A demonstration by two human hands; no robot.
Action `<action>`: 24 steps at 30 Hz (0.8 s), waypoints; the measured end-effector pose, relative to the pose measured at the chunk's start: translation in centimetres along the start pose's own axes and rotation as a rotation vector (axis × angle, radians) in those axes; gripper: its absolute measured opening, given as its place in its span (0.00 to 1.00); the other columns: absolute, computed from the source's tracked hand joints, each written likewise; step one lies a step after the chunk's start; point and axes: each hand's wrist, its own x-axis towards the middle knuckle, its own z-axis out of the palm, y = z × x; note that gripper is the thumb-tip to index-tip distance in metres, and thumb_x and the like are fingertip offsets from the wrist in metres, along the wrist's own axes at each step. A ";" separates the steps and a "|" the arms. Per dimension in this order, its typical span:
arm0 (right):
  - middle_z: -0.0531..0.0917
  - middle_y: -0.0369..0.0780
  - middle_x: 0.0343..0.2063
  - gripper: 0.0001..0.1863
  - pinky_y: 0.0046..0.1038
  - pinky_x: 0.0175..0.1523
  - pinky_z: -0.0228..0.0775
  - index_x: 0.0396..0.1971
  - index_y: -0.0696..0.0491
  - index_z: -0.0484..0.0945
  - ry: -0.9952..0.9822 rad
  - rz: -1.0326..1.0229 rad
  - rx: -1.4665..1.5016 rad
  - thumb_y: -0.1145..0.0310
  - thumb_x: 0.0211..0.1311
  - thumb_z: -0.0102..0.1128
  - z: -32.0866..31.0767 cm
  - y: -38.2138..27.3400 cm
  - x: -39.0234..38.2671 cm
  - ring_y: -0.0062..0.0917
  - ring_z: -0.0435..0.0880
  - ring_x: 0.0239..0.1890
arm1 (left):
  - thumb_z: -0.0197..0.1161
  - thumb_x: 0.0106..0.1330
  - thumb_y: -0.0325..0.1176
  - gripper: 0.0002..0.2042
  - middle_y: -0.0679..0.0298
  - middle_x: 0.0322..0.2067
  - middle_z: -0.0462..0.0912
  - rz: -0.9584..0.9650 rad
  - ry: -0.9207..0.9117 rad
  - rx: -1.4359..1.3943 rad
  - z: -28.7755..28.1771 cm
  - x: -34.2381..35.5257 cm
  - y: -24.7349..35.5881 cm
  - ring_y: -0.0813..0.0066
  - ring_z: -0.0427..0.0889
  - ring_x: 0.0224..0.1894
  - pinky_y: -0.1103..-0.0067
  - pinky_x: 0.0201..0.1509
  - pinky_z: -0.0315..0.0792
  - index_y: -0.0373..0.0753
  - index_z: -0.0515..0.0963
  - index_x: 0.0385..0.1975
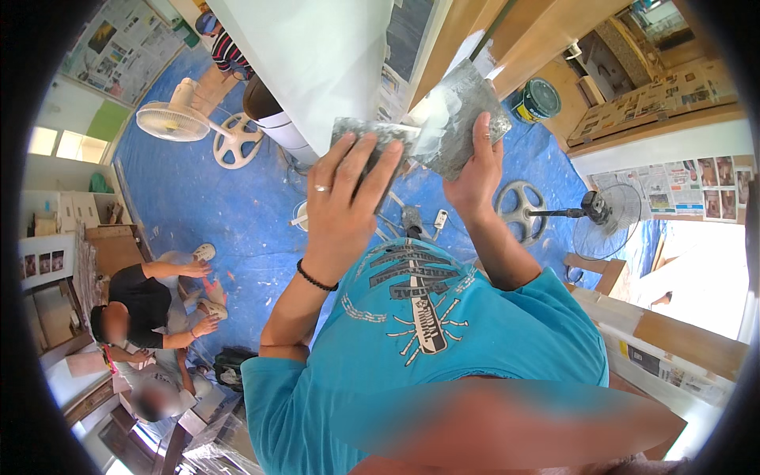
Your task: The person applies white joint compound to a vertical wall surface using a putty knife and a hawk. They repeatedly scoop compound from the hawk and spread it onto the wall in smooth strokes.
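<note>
Both my hands are raised in front of a white wall edge (pixel 313 55). The fingers of my left hand (pixel 342 186) press flat over a smaller grey putty blade (pixel 356 131), gripping it. My right hand (pixel 475 178) grips a larger, roughly square grey putty plate (pixel 479 111), with the thumb on top of its face. Smeared over the plate's near-left side is white putty (pixel 435 119). The inner edge of the smaller blade meets or overlaps that putty; exact contact is hard to tell.
Blue sheeting (pixel 166 190) covers the floor. A white fan (pixel 174 119) stands left, a dark fan (pixel 609 218) right. A lidded bucket (pixel 540 99) is beside wooden framing (pixel 546 39). Two people (pixel 142 301) sit at lower left; another person (pixel 228 51) is at far left.
</note>
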 end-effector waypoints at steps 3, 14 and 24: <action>0.71 0.41 0.67 0.30 0.35 0.70 0.68 0.76 0.55 0.56 -0.029 -0.082 -0.061 0.60 0.81 0.48 -0.2 0.7 0.1 0.29 0.73 0.66 | 0.60 0.59 0.23 0.29 0.63 0.59 0.77 0.056 -0.054 0.051 1.5 1.3 0.7 0.58 0.74 0.62 0.65 0.59 0.71 0.48 0.78 0.64; 0.76 0.38 0.62 0.28 0.34 0.64 0.73 0.72 0.51 0.63 0.195 -0.358 -0.085 0.58 0.79 0.54 -4.4 -3.7 3.7 0.26 0.77 0.61 | 0.59 0.75 0.34 0.14 0.58 0.41 0.87 -0.476 0.126 -0.980 0.2 9.7 0.8 0.73 0.85 0.36 0.74 0.44 0.79 0.31 0.79 0.53; 0.78 0.38 0.58 0.27 0.34 0.59 0.78 0.67 0.50 0.67 0.466 -0.320 -0.175 0.54 0.76 0.58 -11.5 -5.8 0.9 0.28 0.80 0.57 | 0.58 0.68 0.27 0.15 0.49 0.42 0.83 -0.167 0.614 -0.490 -0.1 29.5 5.7 0.53 0.82 0.41 0.60 0.47 0.73 0.30 0.78 0.53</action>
